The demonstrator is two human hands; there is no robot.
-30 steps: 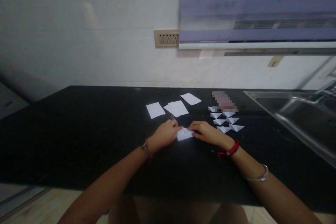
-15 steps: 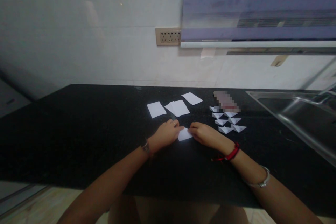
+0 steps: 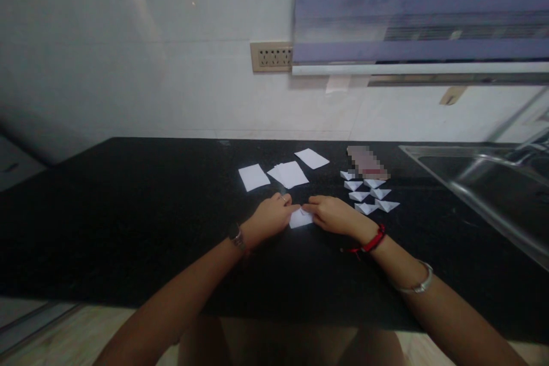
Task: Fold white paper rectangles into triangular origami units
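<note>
A small sheet of white paper (image 3: 301, 219) lies on the black countertop between my hands, its top part folded over. My left hand (image 3: 274, 213) grips its left side, fingers closed, a ring on one finger. From the right, my right hand (image 3: 330, 213) presses on the paper's upper right part with its fingers bent together. Beyond them are a stack of white paper sheets (image 3: 291, 174), another sheet on the left (image 3: 254, 177) and one farther back (image 3: 312, 158). Several folded white paper pieces (image 3: 359, 196) sit in two rows to the right of my right hand.
Behind the folded pieces lies a flat pinkish object (image 3: 366, 161), blurred by pixelation. A metal sink (image 3: 454, 186) is set into the countertop (image 3: 128, 229) at the right. On the wall are a socket panel (image 3: 274, 57) and a purple blind (image 3: 343, 17).
My right hand has shifted slightly left over the paper, covering more of its upper right part. My left hand stays on the left side. The view has moved a little.
</note>
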